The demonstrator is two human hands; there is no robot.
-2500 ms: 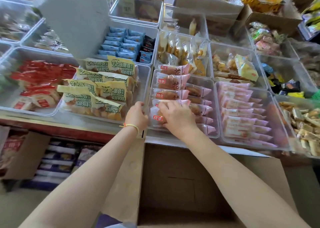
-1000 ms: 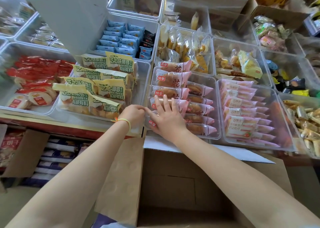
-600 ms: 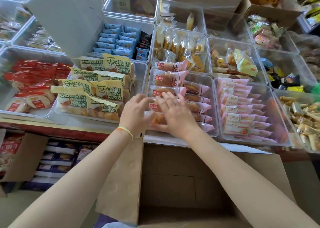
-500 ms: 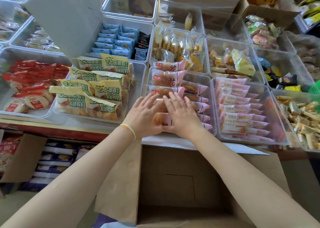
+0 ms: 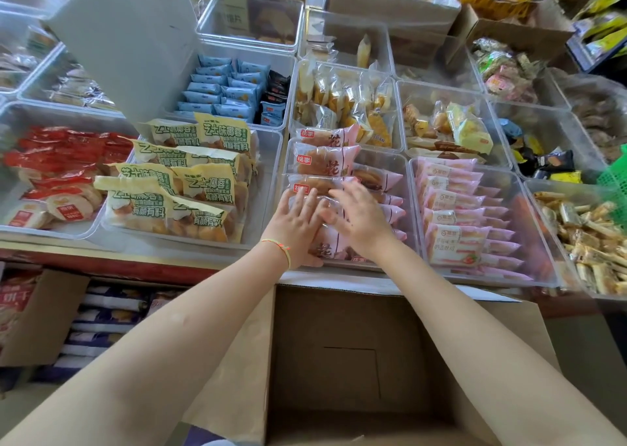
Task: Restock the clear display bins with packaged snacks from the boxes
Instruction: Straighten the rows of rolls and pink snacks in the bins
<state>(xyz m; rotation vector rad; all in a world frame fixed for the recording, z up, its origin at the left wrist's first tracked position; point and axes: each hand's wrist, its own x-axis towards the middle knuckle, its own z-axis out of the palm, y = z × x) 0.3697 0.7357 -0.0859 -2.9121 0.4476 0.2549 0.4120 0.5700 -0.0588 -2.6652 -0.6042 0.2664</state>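
Now two hands (image 5: 298, 221) flat on one pink packet (image 5: 334, 242).

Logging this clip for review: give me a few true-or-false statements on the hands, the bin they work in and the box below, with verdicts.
1. Both hands lie flat on pink bread packs in one clear bin. True: left hand, right hand.
2. The left wrist wears a thin wristband. True.
3. The cardboard box under the arms is packed full of snacks. False: the part in view shows only bare cardboard.
4. The right hand holds a blue pack. False: it presses on pink packs, fingers straight.
5. The yellow-green packs sit in the bin to the right of the hands. False: to their left.
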